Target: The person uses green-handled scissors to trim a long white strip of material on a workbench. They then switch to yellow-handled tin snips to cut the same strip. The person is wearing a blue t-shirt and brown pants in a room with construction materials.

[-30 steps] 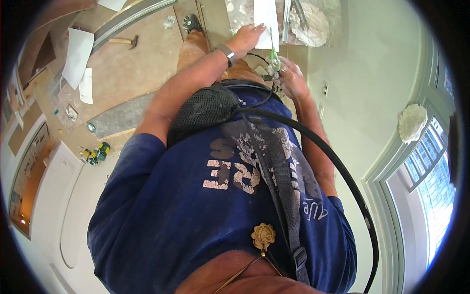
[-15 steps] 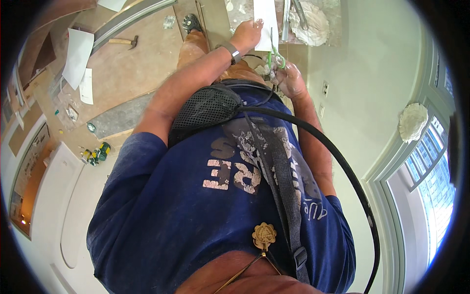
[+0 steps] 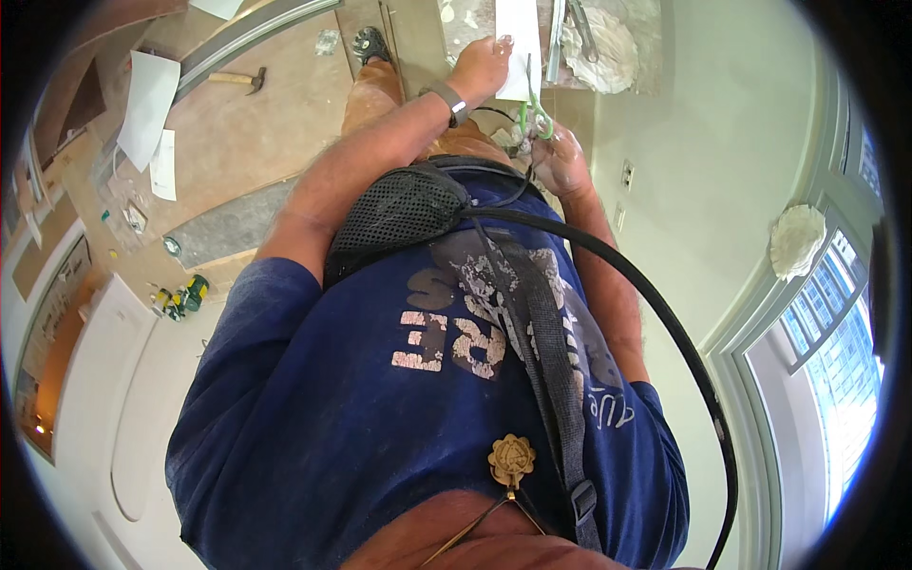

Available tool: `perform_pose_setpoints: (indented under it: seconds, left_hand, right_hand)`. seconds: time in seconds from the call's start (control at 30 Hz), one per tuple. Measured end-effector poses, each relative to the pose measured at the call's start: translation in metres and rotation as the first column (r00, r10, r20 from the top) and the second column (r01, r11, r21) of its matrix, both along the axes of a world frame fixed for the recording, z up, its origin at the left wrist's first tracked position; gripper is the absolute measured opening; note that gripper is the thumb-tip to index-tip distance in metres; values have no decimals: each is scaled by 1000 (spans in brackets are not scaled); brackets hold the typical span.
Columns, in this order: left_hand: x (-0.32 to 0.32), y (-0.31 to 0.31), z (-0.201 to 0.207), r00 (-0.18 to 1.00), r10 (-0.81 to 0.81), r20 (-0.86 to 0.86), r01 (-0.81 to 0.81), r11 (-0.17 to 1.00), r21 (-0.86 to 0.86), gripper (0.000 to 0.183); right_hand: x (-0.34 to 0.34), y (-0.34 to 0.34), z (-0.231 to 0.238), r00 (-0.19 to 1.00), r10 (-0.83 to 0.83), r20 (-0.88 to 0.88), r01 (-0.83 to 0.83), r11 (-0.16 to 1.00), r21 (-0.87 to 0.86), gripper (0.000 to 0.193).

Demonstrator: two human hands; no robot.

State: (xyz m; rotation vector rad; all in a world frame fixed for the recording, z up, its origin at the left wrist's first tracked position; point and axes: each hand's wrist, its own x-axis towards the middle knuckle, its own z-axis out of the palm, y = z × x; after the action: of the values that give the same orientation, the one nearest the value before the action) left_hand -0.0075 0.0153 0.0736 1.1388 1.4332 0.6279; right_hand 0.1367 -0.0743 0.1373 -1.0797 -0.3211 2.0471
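In the head view, my left hand [image 3: 482, 69] pinches the left edge of a long white strip [image 3: 519, 24] that looks like paper or thin card. My right hand [image 3: 562, 163], smeared with white, has its fingers through the green handles of a pair of scissors [image 3: 536, 112]. The scissor blades point away from me and overlap the strip near its close end. Beyond the hands lies a board [image 3: 467, 21] spotted with white. On it rest a round white piece with a ruffled edge [image 3: 608, 59] and a metal tool [image 3: 581, 27].
A pale wall [image 3: 722, 123] with outlets [image 3: 627, 173] stands close on my right, beside a window [image 3: 836, 351]. Left on the brown floor covering lie a hammer [image 3: 233, 79] and white sheets [image 3: 149, 106]. A green-and-yellow tool [image 3: 193, 293] stands farther left. A black hose [image 3: 655, 294] crosses my body.
Very little differs. The white strip and the scissors have shifted slightly, and the whole view has tilted a touch. Both hands keep their hold.
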Motion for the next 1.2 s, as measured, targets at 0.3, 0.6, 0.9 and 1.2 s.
perform_pose_setpoints:
  seconds: [0.3, 0.6, 0.9, 1.2]
  left_hand:
    - [0, 1, 16, 998, -14, -66, 16, 999, 34, 42]
    - [-2, 2, 27, 999, -4, -36, 3, 1000, -26, 41]
    - [-6, 2, 12, 998, -30, -49, 30, 1000, 8, 43]
    - [-4, -1, 17, 999, -20, -44, 21, 1000, 19, 43]
  right_hand:
    - [4, -1, 0, 999, 39, 24, -40, 999, 15, 37]
    - [-3, 0, 4, 999, 9, 43, -9, 1000, 12, 32]
    - [-9, -2, 3, 999, 9, 45, -8, 999, -33, 32]
    - [-11, 6, 16, 999, -29, 38, 30, 999, -38, 38]
